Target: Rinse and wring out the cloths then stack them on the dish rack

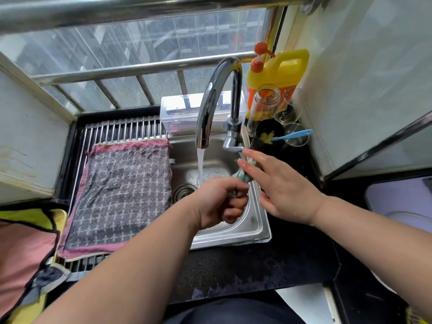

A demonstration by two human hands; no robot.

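Observation:
My left hand (222, 199) grips the lower end of a twisted green cloth (243, 175) over the steel sink (254, 228). My right hand (280, 185) is beside the cloth's upper end with its fingers straight, reaching toward the tap handle (232, 148). Water runs from the chrome tap (210, 106) into the basin just left of the cloth. A grey cloth with a white cross pattern and pink border (121, 192) lies spread flat on the metal dish rack (121, 129) left of the sink.
A yellow detergent bottle (278, 73), a glass jar (264, 104), glasses and a black cup with a blue brush (292, 134) crowd the right back corner. A clear plastic box (180, 113) stands behind the tap. Pink and yellow fabric (23, 253) lies at the far left.

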